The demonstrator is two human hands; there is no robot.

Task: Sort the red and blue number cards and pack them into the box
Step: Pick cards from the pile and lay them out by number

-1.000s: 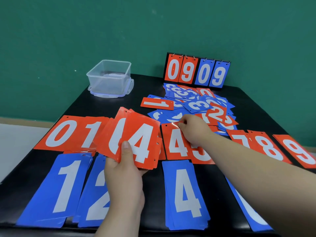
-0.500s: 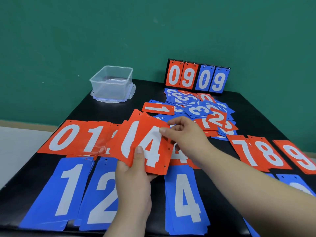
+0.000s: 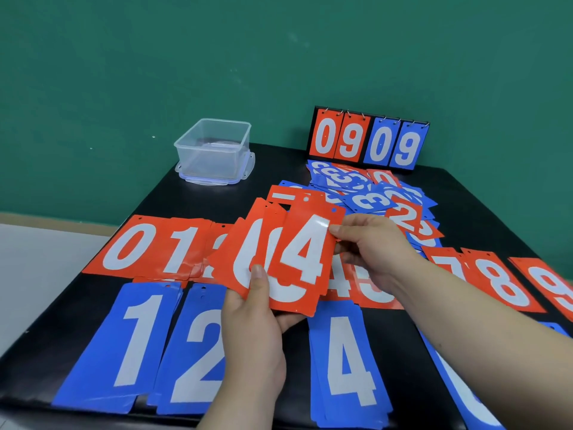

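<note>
Table: black top is standing against a green wall and is carrying a red row behind a blue row of sorted piles.
Left hand: is gripping a fan of red cards from below, thumb pressing on their faces.
Right hand: is pinching the right edge of the red 4 card, the front card of that fan.
Red 4 pile: is lying directly beneath the right hand, partly hidden by it.
Box: clear, is waiting at the far left corner, well apart from both hands, seemingly with no cards in it.
Unsorted heap: is lying mixed in front of the scoreboard stand.
Doing it well: probably sliding the 4 sideways out of the fan rather than lifting it, while the left thumb is pinning the cards behind so none is dragging along.
Placing: laying it square on its pile, punched holes matching, is likely making later packing easier.
Risk: glossy faces are looking slippery; a loose pinch could be spilling the fan.
</note>
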